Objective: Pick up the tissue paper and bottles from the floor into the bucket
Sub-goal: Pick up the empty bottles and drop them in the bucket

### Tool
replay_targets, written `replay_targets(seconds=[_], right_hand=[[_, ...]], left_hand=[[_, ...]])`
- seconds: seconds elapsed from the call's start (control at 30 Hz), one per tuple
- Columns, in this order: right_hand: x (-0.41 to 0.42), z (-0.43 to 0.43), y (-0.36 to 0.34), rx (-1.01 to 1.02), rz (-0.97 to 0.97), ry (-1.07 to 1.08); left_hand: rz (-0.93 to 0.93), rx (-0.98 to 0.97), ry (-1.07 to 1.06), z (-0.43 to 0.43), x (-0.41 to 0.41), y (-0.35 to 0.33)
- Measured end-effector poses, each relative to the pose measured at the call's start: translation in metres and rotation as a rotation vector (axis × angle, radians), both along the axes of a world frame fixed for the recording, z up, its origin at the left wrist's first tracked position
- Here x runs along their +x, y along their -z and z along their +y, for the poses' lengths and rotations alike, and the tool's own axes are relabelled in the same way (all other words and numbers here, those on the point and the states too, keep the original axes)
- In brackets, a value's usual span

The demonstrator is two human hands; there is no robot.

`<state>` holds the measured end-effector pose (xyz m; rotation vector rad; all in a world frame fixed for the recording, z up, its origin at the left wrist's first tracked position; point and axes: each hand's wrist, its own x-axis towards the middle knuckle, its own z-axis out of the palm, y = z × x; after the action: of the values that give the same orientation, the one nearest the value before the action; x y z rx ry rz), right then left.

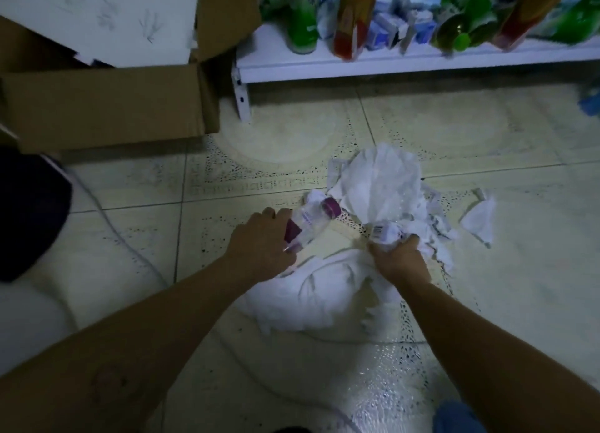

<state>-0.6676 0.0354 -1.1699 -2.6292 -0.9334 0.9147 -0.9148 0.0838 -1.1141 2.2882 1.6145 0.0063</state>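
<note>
Fingers (274, 212) of my left hand (259, 241) clamped round the bottle (313, 220) at mid-body | I judge it light, stiff, slick | right hand (401, 259) clenched on tissue paper (380, 182) at bottle's 3 o'clock, soft, tearable, best bunched whole | both low at the floor (519, 270) | shelf (389, 65) at 12 o'clock

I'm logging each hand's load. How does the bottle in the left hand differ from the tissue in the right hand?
The bottle is clear with a purple cap and label; the tissue is white, crumpled and shapeless. The bottle lies slantwise, compact, in the left hand; the tissue spreads wide beyond the right hand. Both are gripped, one per hand.
</note>
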Motion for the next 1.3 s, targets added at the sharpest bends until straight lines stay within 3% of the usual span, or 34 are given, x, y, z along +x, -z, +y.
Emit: replay_targets(seconds=[0.17, 0.3, 0.53, 0.63, 0.7, 0.9, 1.1, 1.3], right_hand=[[-0.005, 0.011, -0.008, -0.024, 0.026, 0.189], [-0.020, 0.004, -0.029, 0.127, -0.053, 0.334], [-0.046, -0.024, -0.107, 0.312, -0.093, 0.328], [-0.065, -0.019, -0.149, 0.523, 0.054, 0.292], [-0.085, -0.013, -0.179, 0.647, 0.200, 0.245], [-0.152, 0.012, -0.271, 0.752, 0.313, 0.073], [-0.247, 0.046, -0.335, 0.757, 0.337, -0.385], [-0.389, 0.060, -0.367, 0.688, 0.373, -0.718]], left_hand=[[-0.192, 0.060, -0.011, 0.007, -0.013, -0.026], [-0.361, 0.072, -0.048, -0.004, -0.023, -0.040], [-0.476, 0.081, -0.054, -0.021, -0.035, -0.104], [-0.560, 0.110, -0.052, -0.019, -0.041, -0.143], [-0.595, 0.134, -0.060, -0.017, -0.051, -0.169], [-0.713, 0.224, -0.144, -0.008, -0.107, -0.242], [-0.703, 0.436, -0.334, -0.015, -0.208, -0.299], [-0.662, 0.510, -0.581, -0.052, -0.343, -0.329]])
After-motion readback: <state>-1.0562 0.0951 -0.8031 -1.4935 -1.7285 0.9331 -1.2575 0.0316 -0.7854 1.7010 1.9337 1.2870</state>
